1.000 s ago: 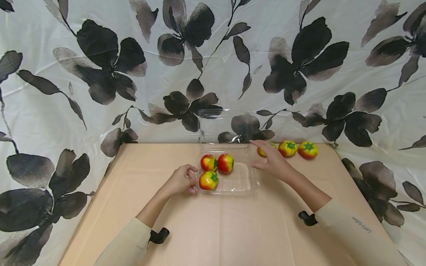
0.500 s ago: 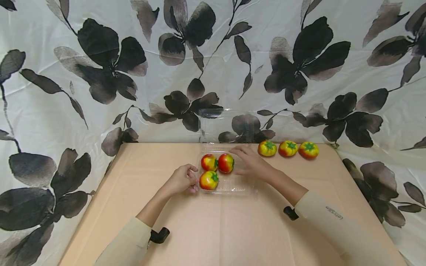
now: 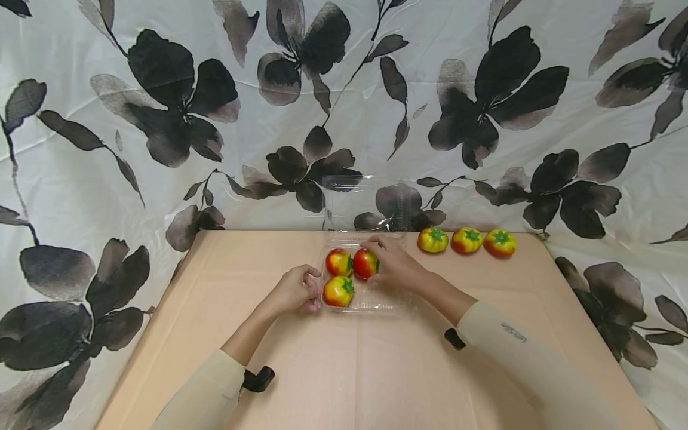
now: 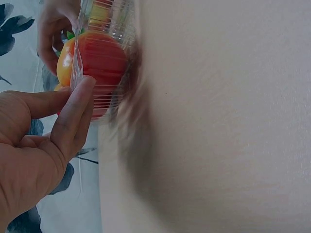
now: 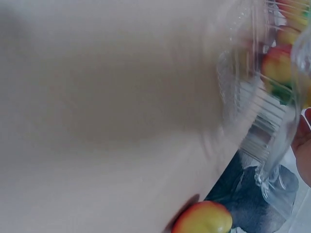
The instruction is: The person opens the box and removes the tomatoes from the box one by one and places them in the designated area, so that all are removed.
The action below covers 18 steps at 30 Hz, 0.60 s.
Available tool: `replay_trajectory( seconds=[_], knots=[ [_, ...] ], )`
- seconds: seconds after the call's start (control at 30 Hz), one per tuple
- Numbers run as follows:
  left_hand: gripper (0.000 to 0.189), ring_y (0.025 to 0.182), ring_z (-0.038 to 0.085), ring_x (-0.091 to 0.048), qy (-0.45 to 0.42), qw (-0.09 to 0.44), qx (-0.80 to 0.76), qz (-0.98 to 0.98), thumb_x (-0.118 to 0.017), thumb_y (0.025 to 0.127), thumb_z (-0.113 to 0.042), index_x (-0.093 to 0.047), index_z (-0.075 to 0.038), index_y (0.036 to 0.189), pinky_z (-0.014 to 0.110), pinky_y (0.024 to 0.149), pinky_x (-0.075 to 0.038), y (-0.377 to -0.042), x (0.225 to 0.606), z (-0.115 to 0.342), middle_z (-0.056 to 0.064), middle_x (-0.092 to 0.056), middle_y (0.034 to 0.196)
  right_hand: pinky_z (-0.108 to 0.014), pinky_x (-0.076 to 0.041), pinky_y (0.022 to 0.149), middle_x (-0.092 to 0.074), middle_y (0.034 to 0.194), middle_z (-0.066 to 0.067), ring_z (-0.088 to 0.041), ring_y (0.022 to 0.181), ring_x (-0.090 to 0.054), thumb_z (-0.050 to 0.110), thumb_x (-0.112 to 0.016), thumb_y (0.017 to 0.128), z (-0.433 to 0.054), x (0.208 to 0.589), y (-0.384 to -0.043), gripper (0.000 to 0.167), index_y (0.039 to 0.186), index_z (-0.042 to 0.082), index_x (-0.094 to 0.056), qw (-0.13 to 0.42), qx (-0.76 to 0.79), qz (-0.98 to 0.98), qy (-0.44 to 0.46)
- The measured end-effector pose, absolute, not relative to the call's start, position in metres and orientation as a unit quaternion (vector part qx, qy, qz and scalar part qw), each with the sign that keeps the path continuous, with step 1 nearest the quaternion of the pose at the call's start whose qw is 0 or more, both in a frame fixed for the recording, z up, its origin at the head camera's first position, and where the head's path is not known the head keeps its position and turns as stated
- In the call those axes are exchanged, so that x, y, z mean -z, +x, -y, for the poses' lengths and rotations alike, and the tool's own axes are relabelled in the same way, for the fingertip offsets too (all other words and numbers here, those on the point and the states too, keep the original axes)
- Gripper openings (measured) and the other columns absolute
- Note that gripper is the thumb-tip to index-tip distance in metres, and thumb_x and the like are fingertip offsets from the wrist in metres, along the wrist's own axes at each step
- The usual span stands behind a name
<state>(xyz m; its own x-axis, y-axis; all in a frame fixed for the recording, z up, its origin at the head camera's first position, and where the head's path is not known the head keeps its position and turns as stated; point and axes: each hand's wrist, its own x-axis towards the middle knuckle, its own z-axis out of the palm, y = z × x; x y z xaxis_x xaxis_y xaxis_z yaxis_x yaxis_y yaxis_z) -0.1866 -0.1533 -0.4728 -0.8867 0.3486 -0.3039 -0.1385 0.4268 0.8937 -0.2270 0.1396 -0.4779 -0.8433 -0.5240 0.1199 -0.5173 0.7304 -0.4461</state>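
Observation:
A clear plastic clamshell container (image 3: 383,300) stands at the table's far side with its lid (image 3: 344,206) raised. Three red-and-yellow fruits with green leafy tops sit in its left part. My left hand (image 3: 294,291) pinches the container's left rim between thumb and fingers, as the left wrist view shows beside a red fruit (image 4: 102,58). Reaching in from the right, my right hand (image 3: 395,264) holds the back right fruit (image 3: 363,264), thumb on the near side and fingers on the far side. Only a bit of that hand (image 5: 303,155) appears in the right wrist view.
Three more such fruits line the table's back edge right of the container: a near one (image 3: 432,239), a middle one (image 3: 466,240) and a far right one (image 3: 500,243). A floral cloth (image 3: 215,179) hangs behind the beige table (image 3: 344,370).
My right hand has moved left from beside the near fruit of the row, over the container, and taken hold of the back right fruit inside. My left hand has stayed at the rim.

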Motion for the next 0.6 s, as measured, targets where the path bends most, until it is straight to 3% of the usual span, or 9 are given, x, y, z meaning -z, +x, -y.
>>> replay_trajectory(
  seconds=[0.23, 0.6],
  knots=[
    [0.038, 0.059, 0.02, -0.071, 0.065, 0.231, -0.54, -0.806, -0.063, 0.094, 0.006, -0.052, 0.009, 0.131, 0.042, 0.062, -0.066, -0.187, 0.474, 0.151, 0.015, -0.065, 0.086, -0.055, -0.047, 0.114, -0.047, 0.145, -0.013, -0.036, 0.135, -0.044, 0.023, -0.093, 0.077, -0.134, 0.488, -0.228, 0.08, 0.146, 0.014, -0.054, 0.023, 0.241, -0.934, -0.262],
    [0.037, 0.059, 0.021, -0.071, 0.063, 0.225, -0.533, -0.813, -0.061, 0.094, 0.008, -0.052, 0.009, 0.13, 0.038, 0.059, -0.066, -0.186, 0.475, 0.151, 0.016, -0.066, 0.085, -0.053, -0.049, 0.111, -0.049, 0.139, -0.013, -0.035, 0.129, -0.048, 0.02, -0.092, 0.078, -0.13, 0.498, -0.226, 0.073, 0.14, 0.014, -0.056, -0.014, 0.23, -0.932, -0.281]
  ],
)
